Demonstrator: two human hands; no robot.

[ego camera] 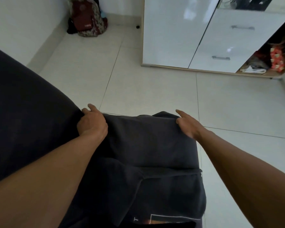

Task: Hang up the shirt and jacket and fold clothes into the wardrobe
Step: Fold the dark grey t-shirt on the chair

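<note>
A dark folded garment [143, 142] hangs in front of me, stretched between both hands over the tiled floor. My left hand [91, 122] pinches its far left corner, with thumb and index finger sticking out. My right hand [187, 124] grips the far right corner, index finger pointing forward. Below the fold, my own dark T-shirt with a printed rectangle [163, 218] shows. The white glossy wardrobe [179, 33] stands ahead to the right, its rightmost section open.
A dark bed or sofa surface [23, 112] fills the left side. Bags [87, 18] lean in the far corner against the wall. Two drawers with metal handles [220, 57] face me. Clothes and a red patterned item [276, 58] lie in the open wardrobe compartment.
</note>
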